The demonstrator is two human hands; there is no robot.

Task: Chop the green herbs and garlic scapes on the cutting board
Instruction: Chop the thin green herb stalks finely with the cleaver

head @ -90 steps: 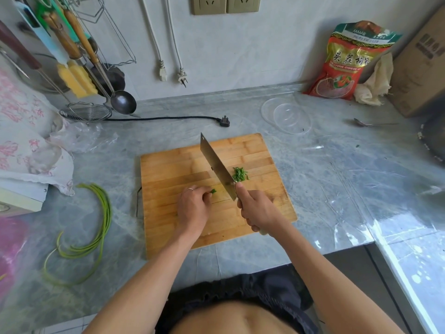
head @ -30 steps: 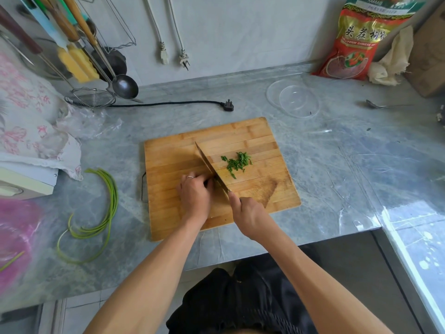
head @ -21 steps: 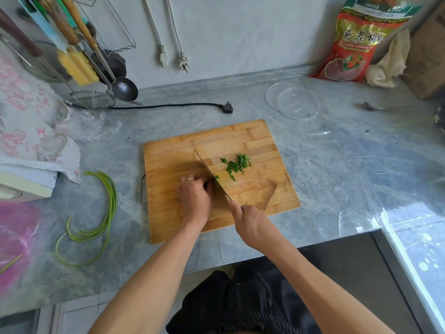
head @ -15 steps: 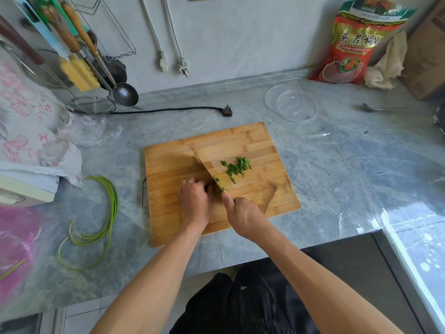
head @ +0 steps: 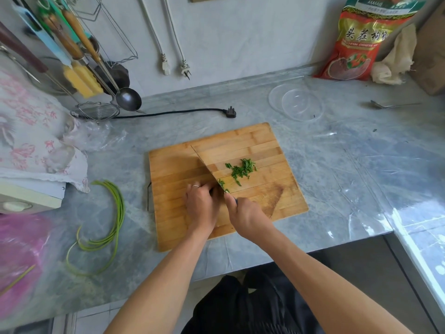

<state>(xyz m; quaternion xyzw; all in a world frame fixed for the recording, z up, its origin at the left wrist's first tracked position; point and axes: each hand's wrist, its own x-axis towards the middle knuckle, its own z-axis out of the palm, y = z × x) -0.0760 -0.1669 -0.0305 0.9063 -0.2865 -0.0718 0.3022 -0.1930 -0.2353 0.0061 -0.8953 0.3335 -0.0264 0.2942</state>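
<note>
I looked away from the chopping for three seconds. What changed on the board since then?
The cleaver came down from raised to cutting, and the chopped greens pile has grown. The right hand keeps its grip; the left hand still holds the herbs. Garlic scapes stay untouched.

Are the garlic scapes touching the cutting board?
Apart. The head view shows the garlic scapes lying on the counter left of the cutting board, bare grey countertop between them.
</note>
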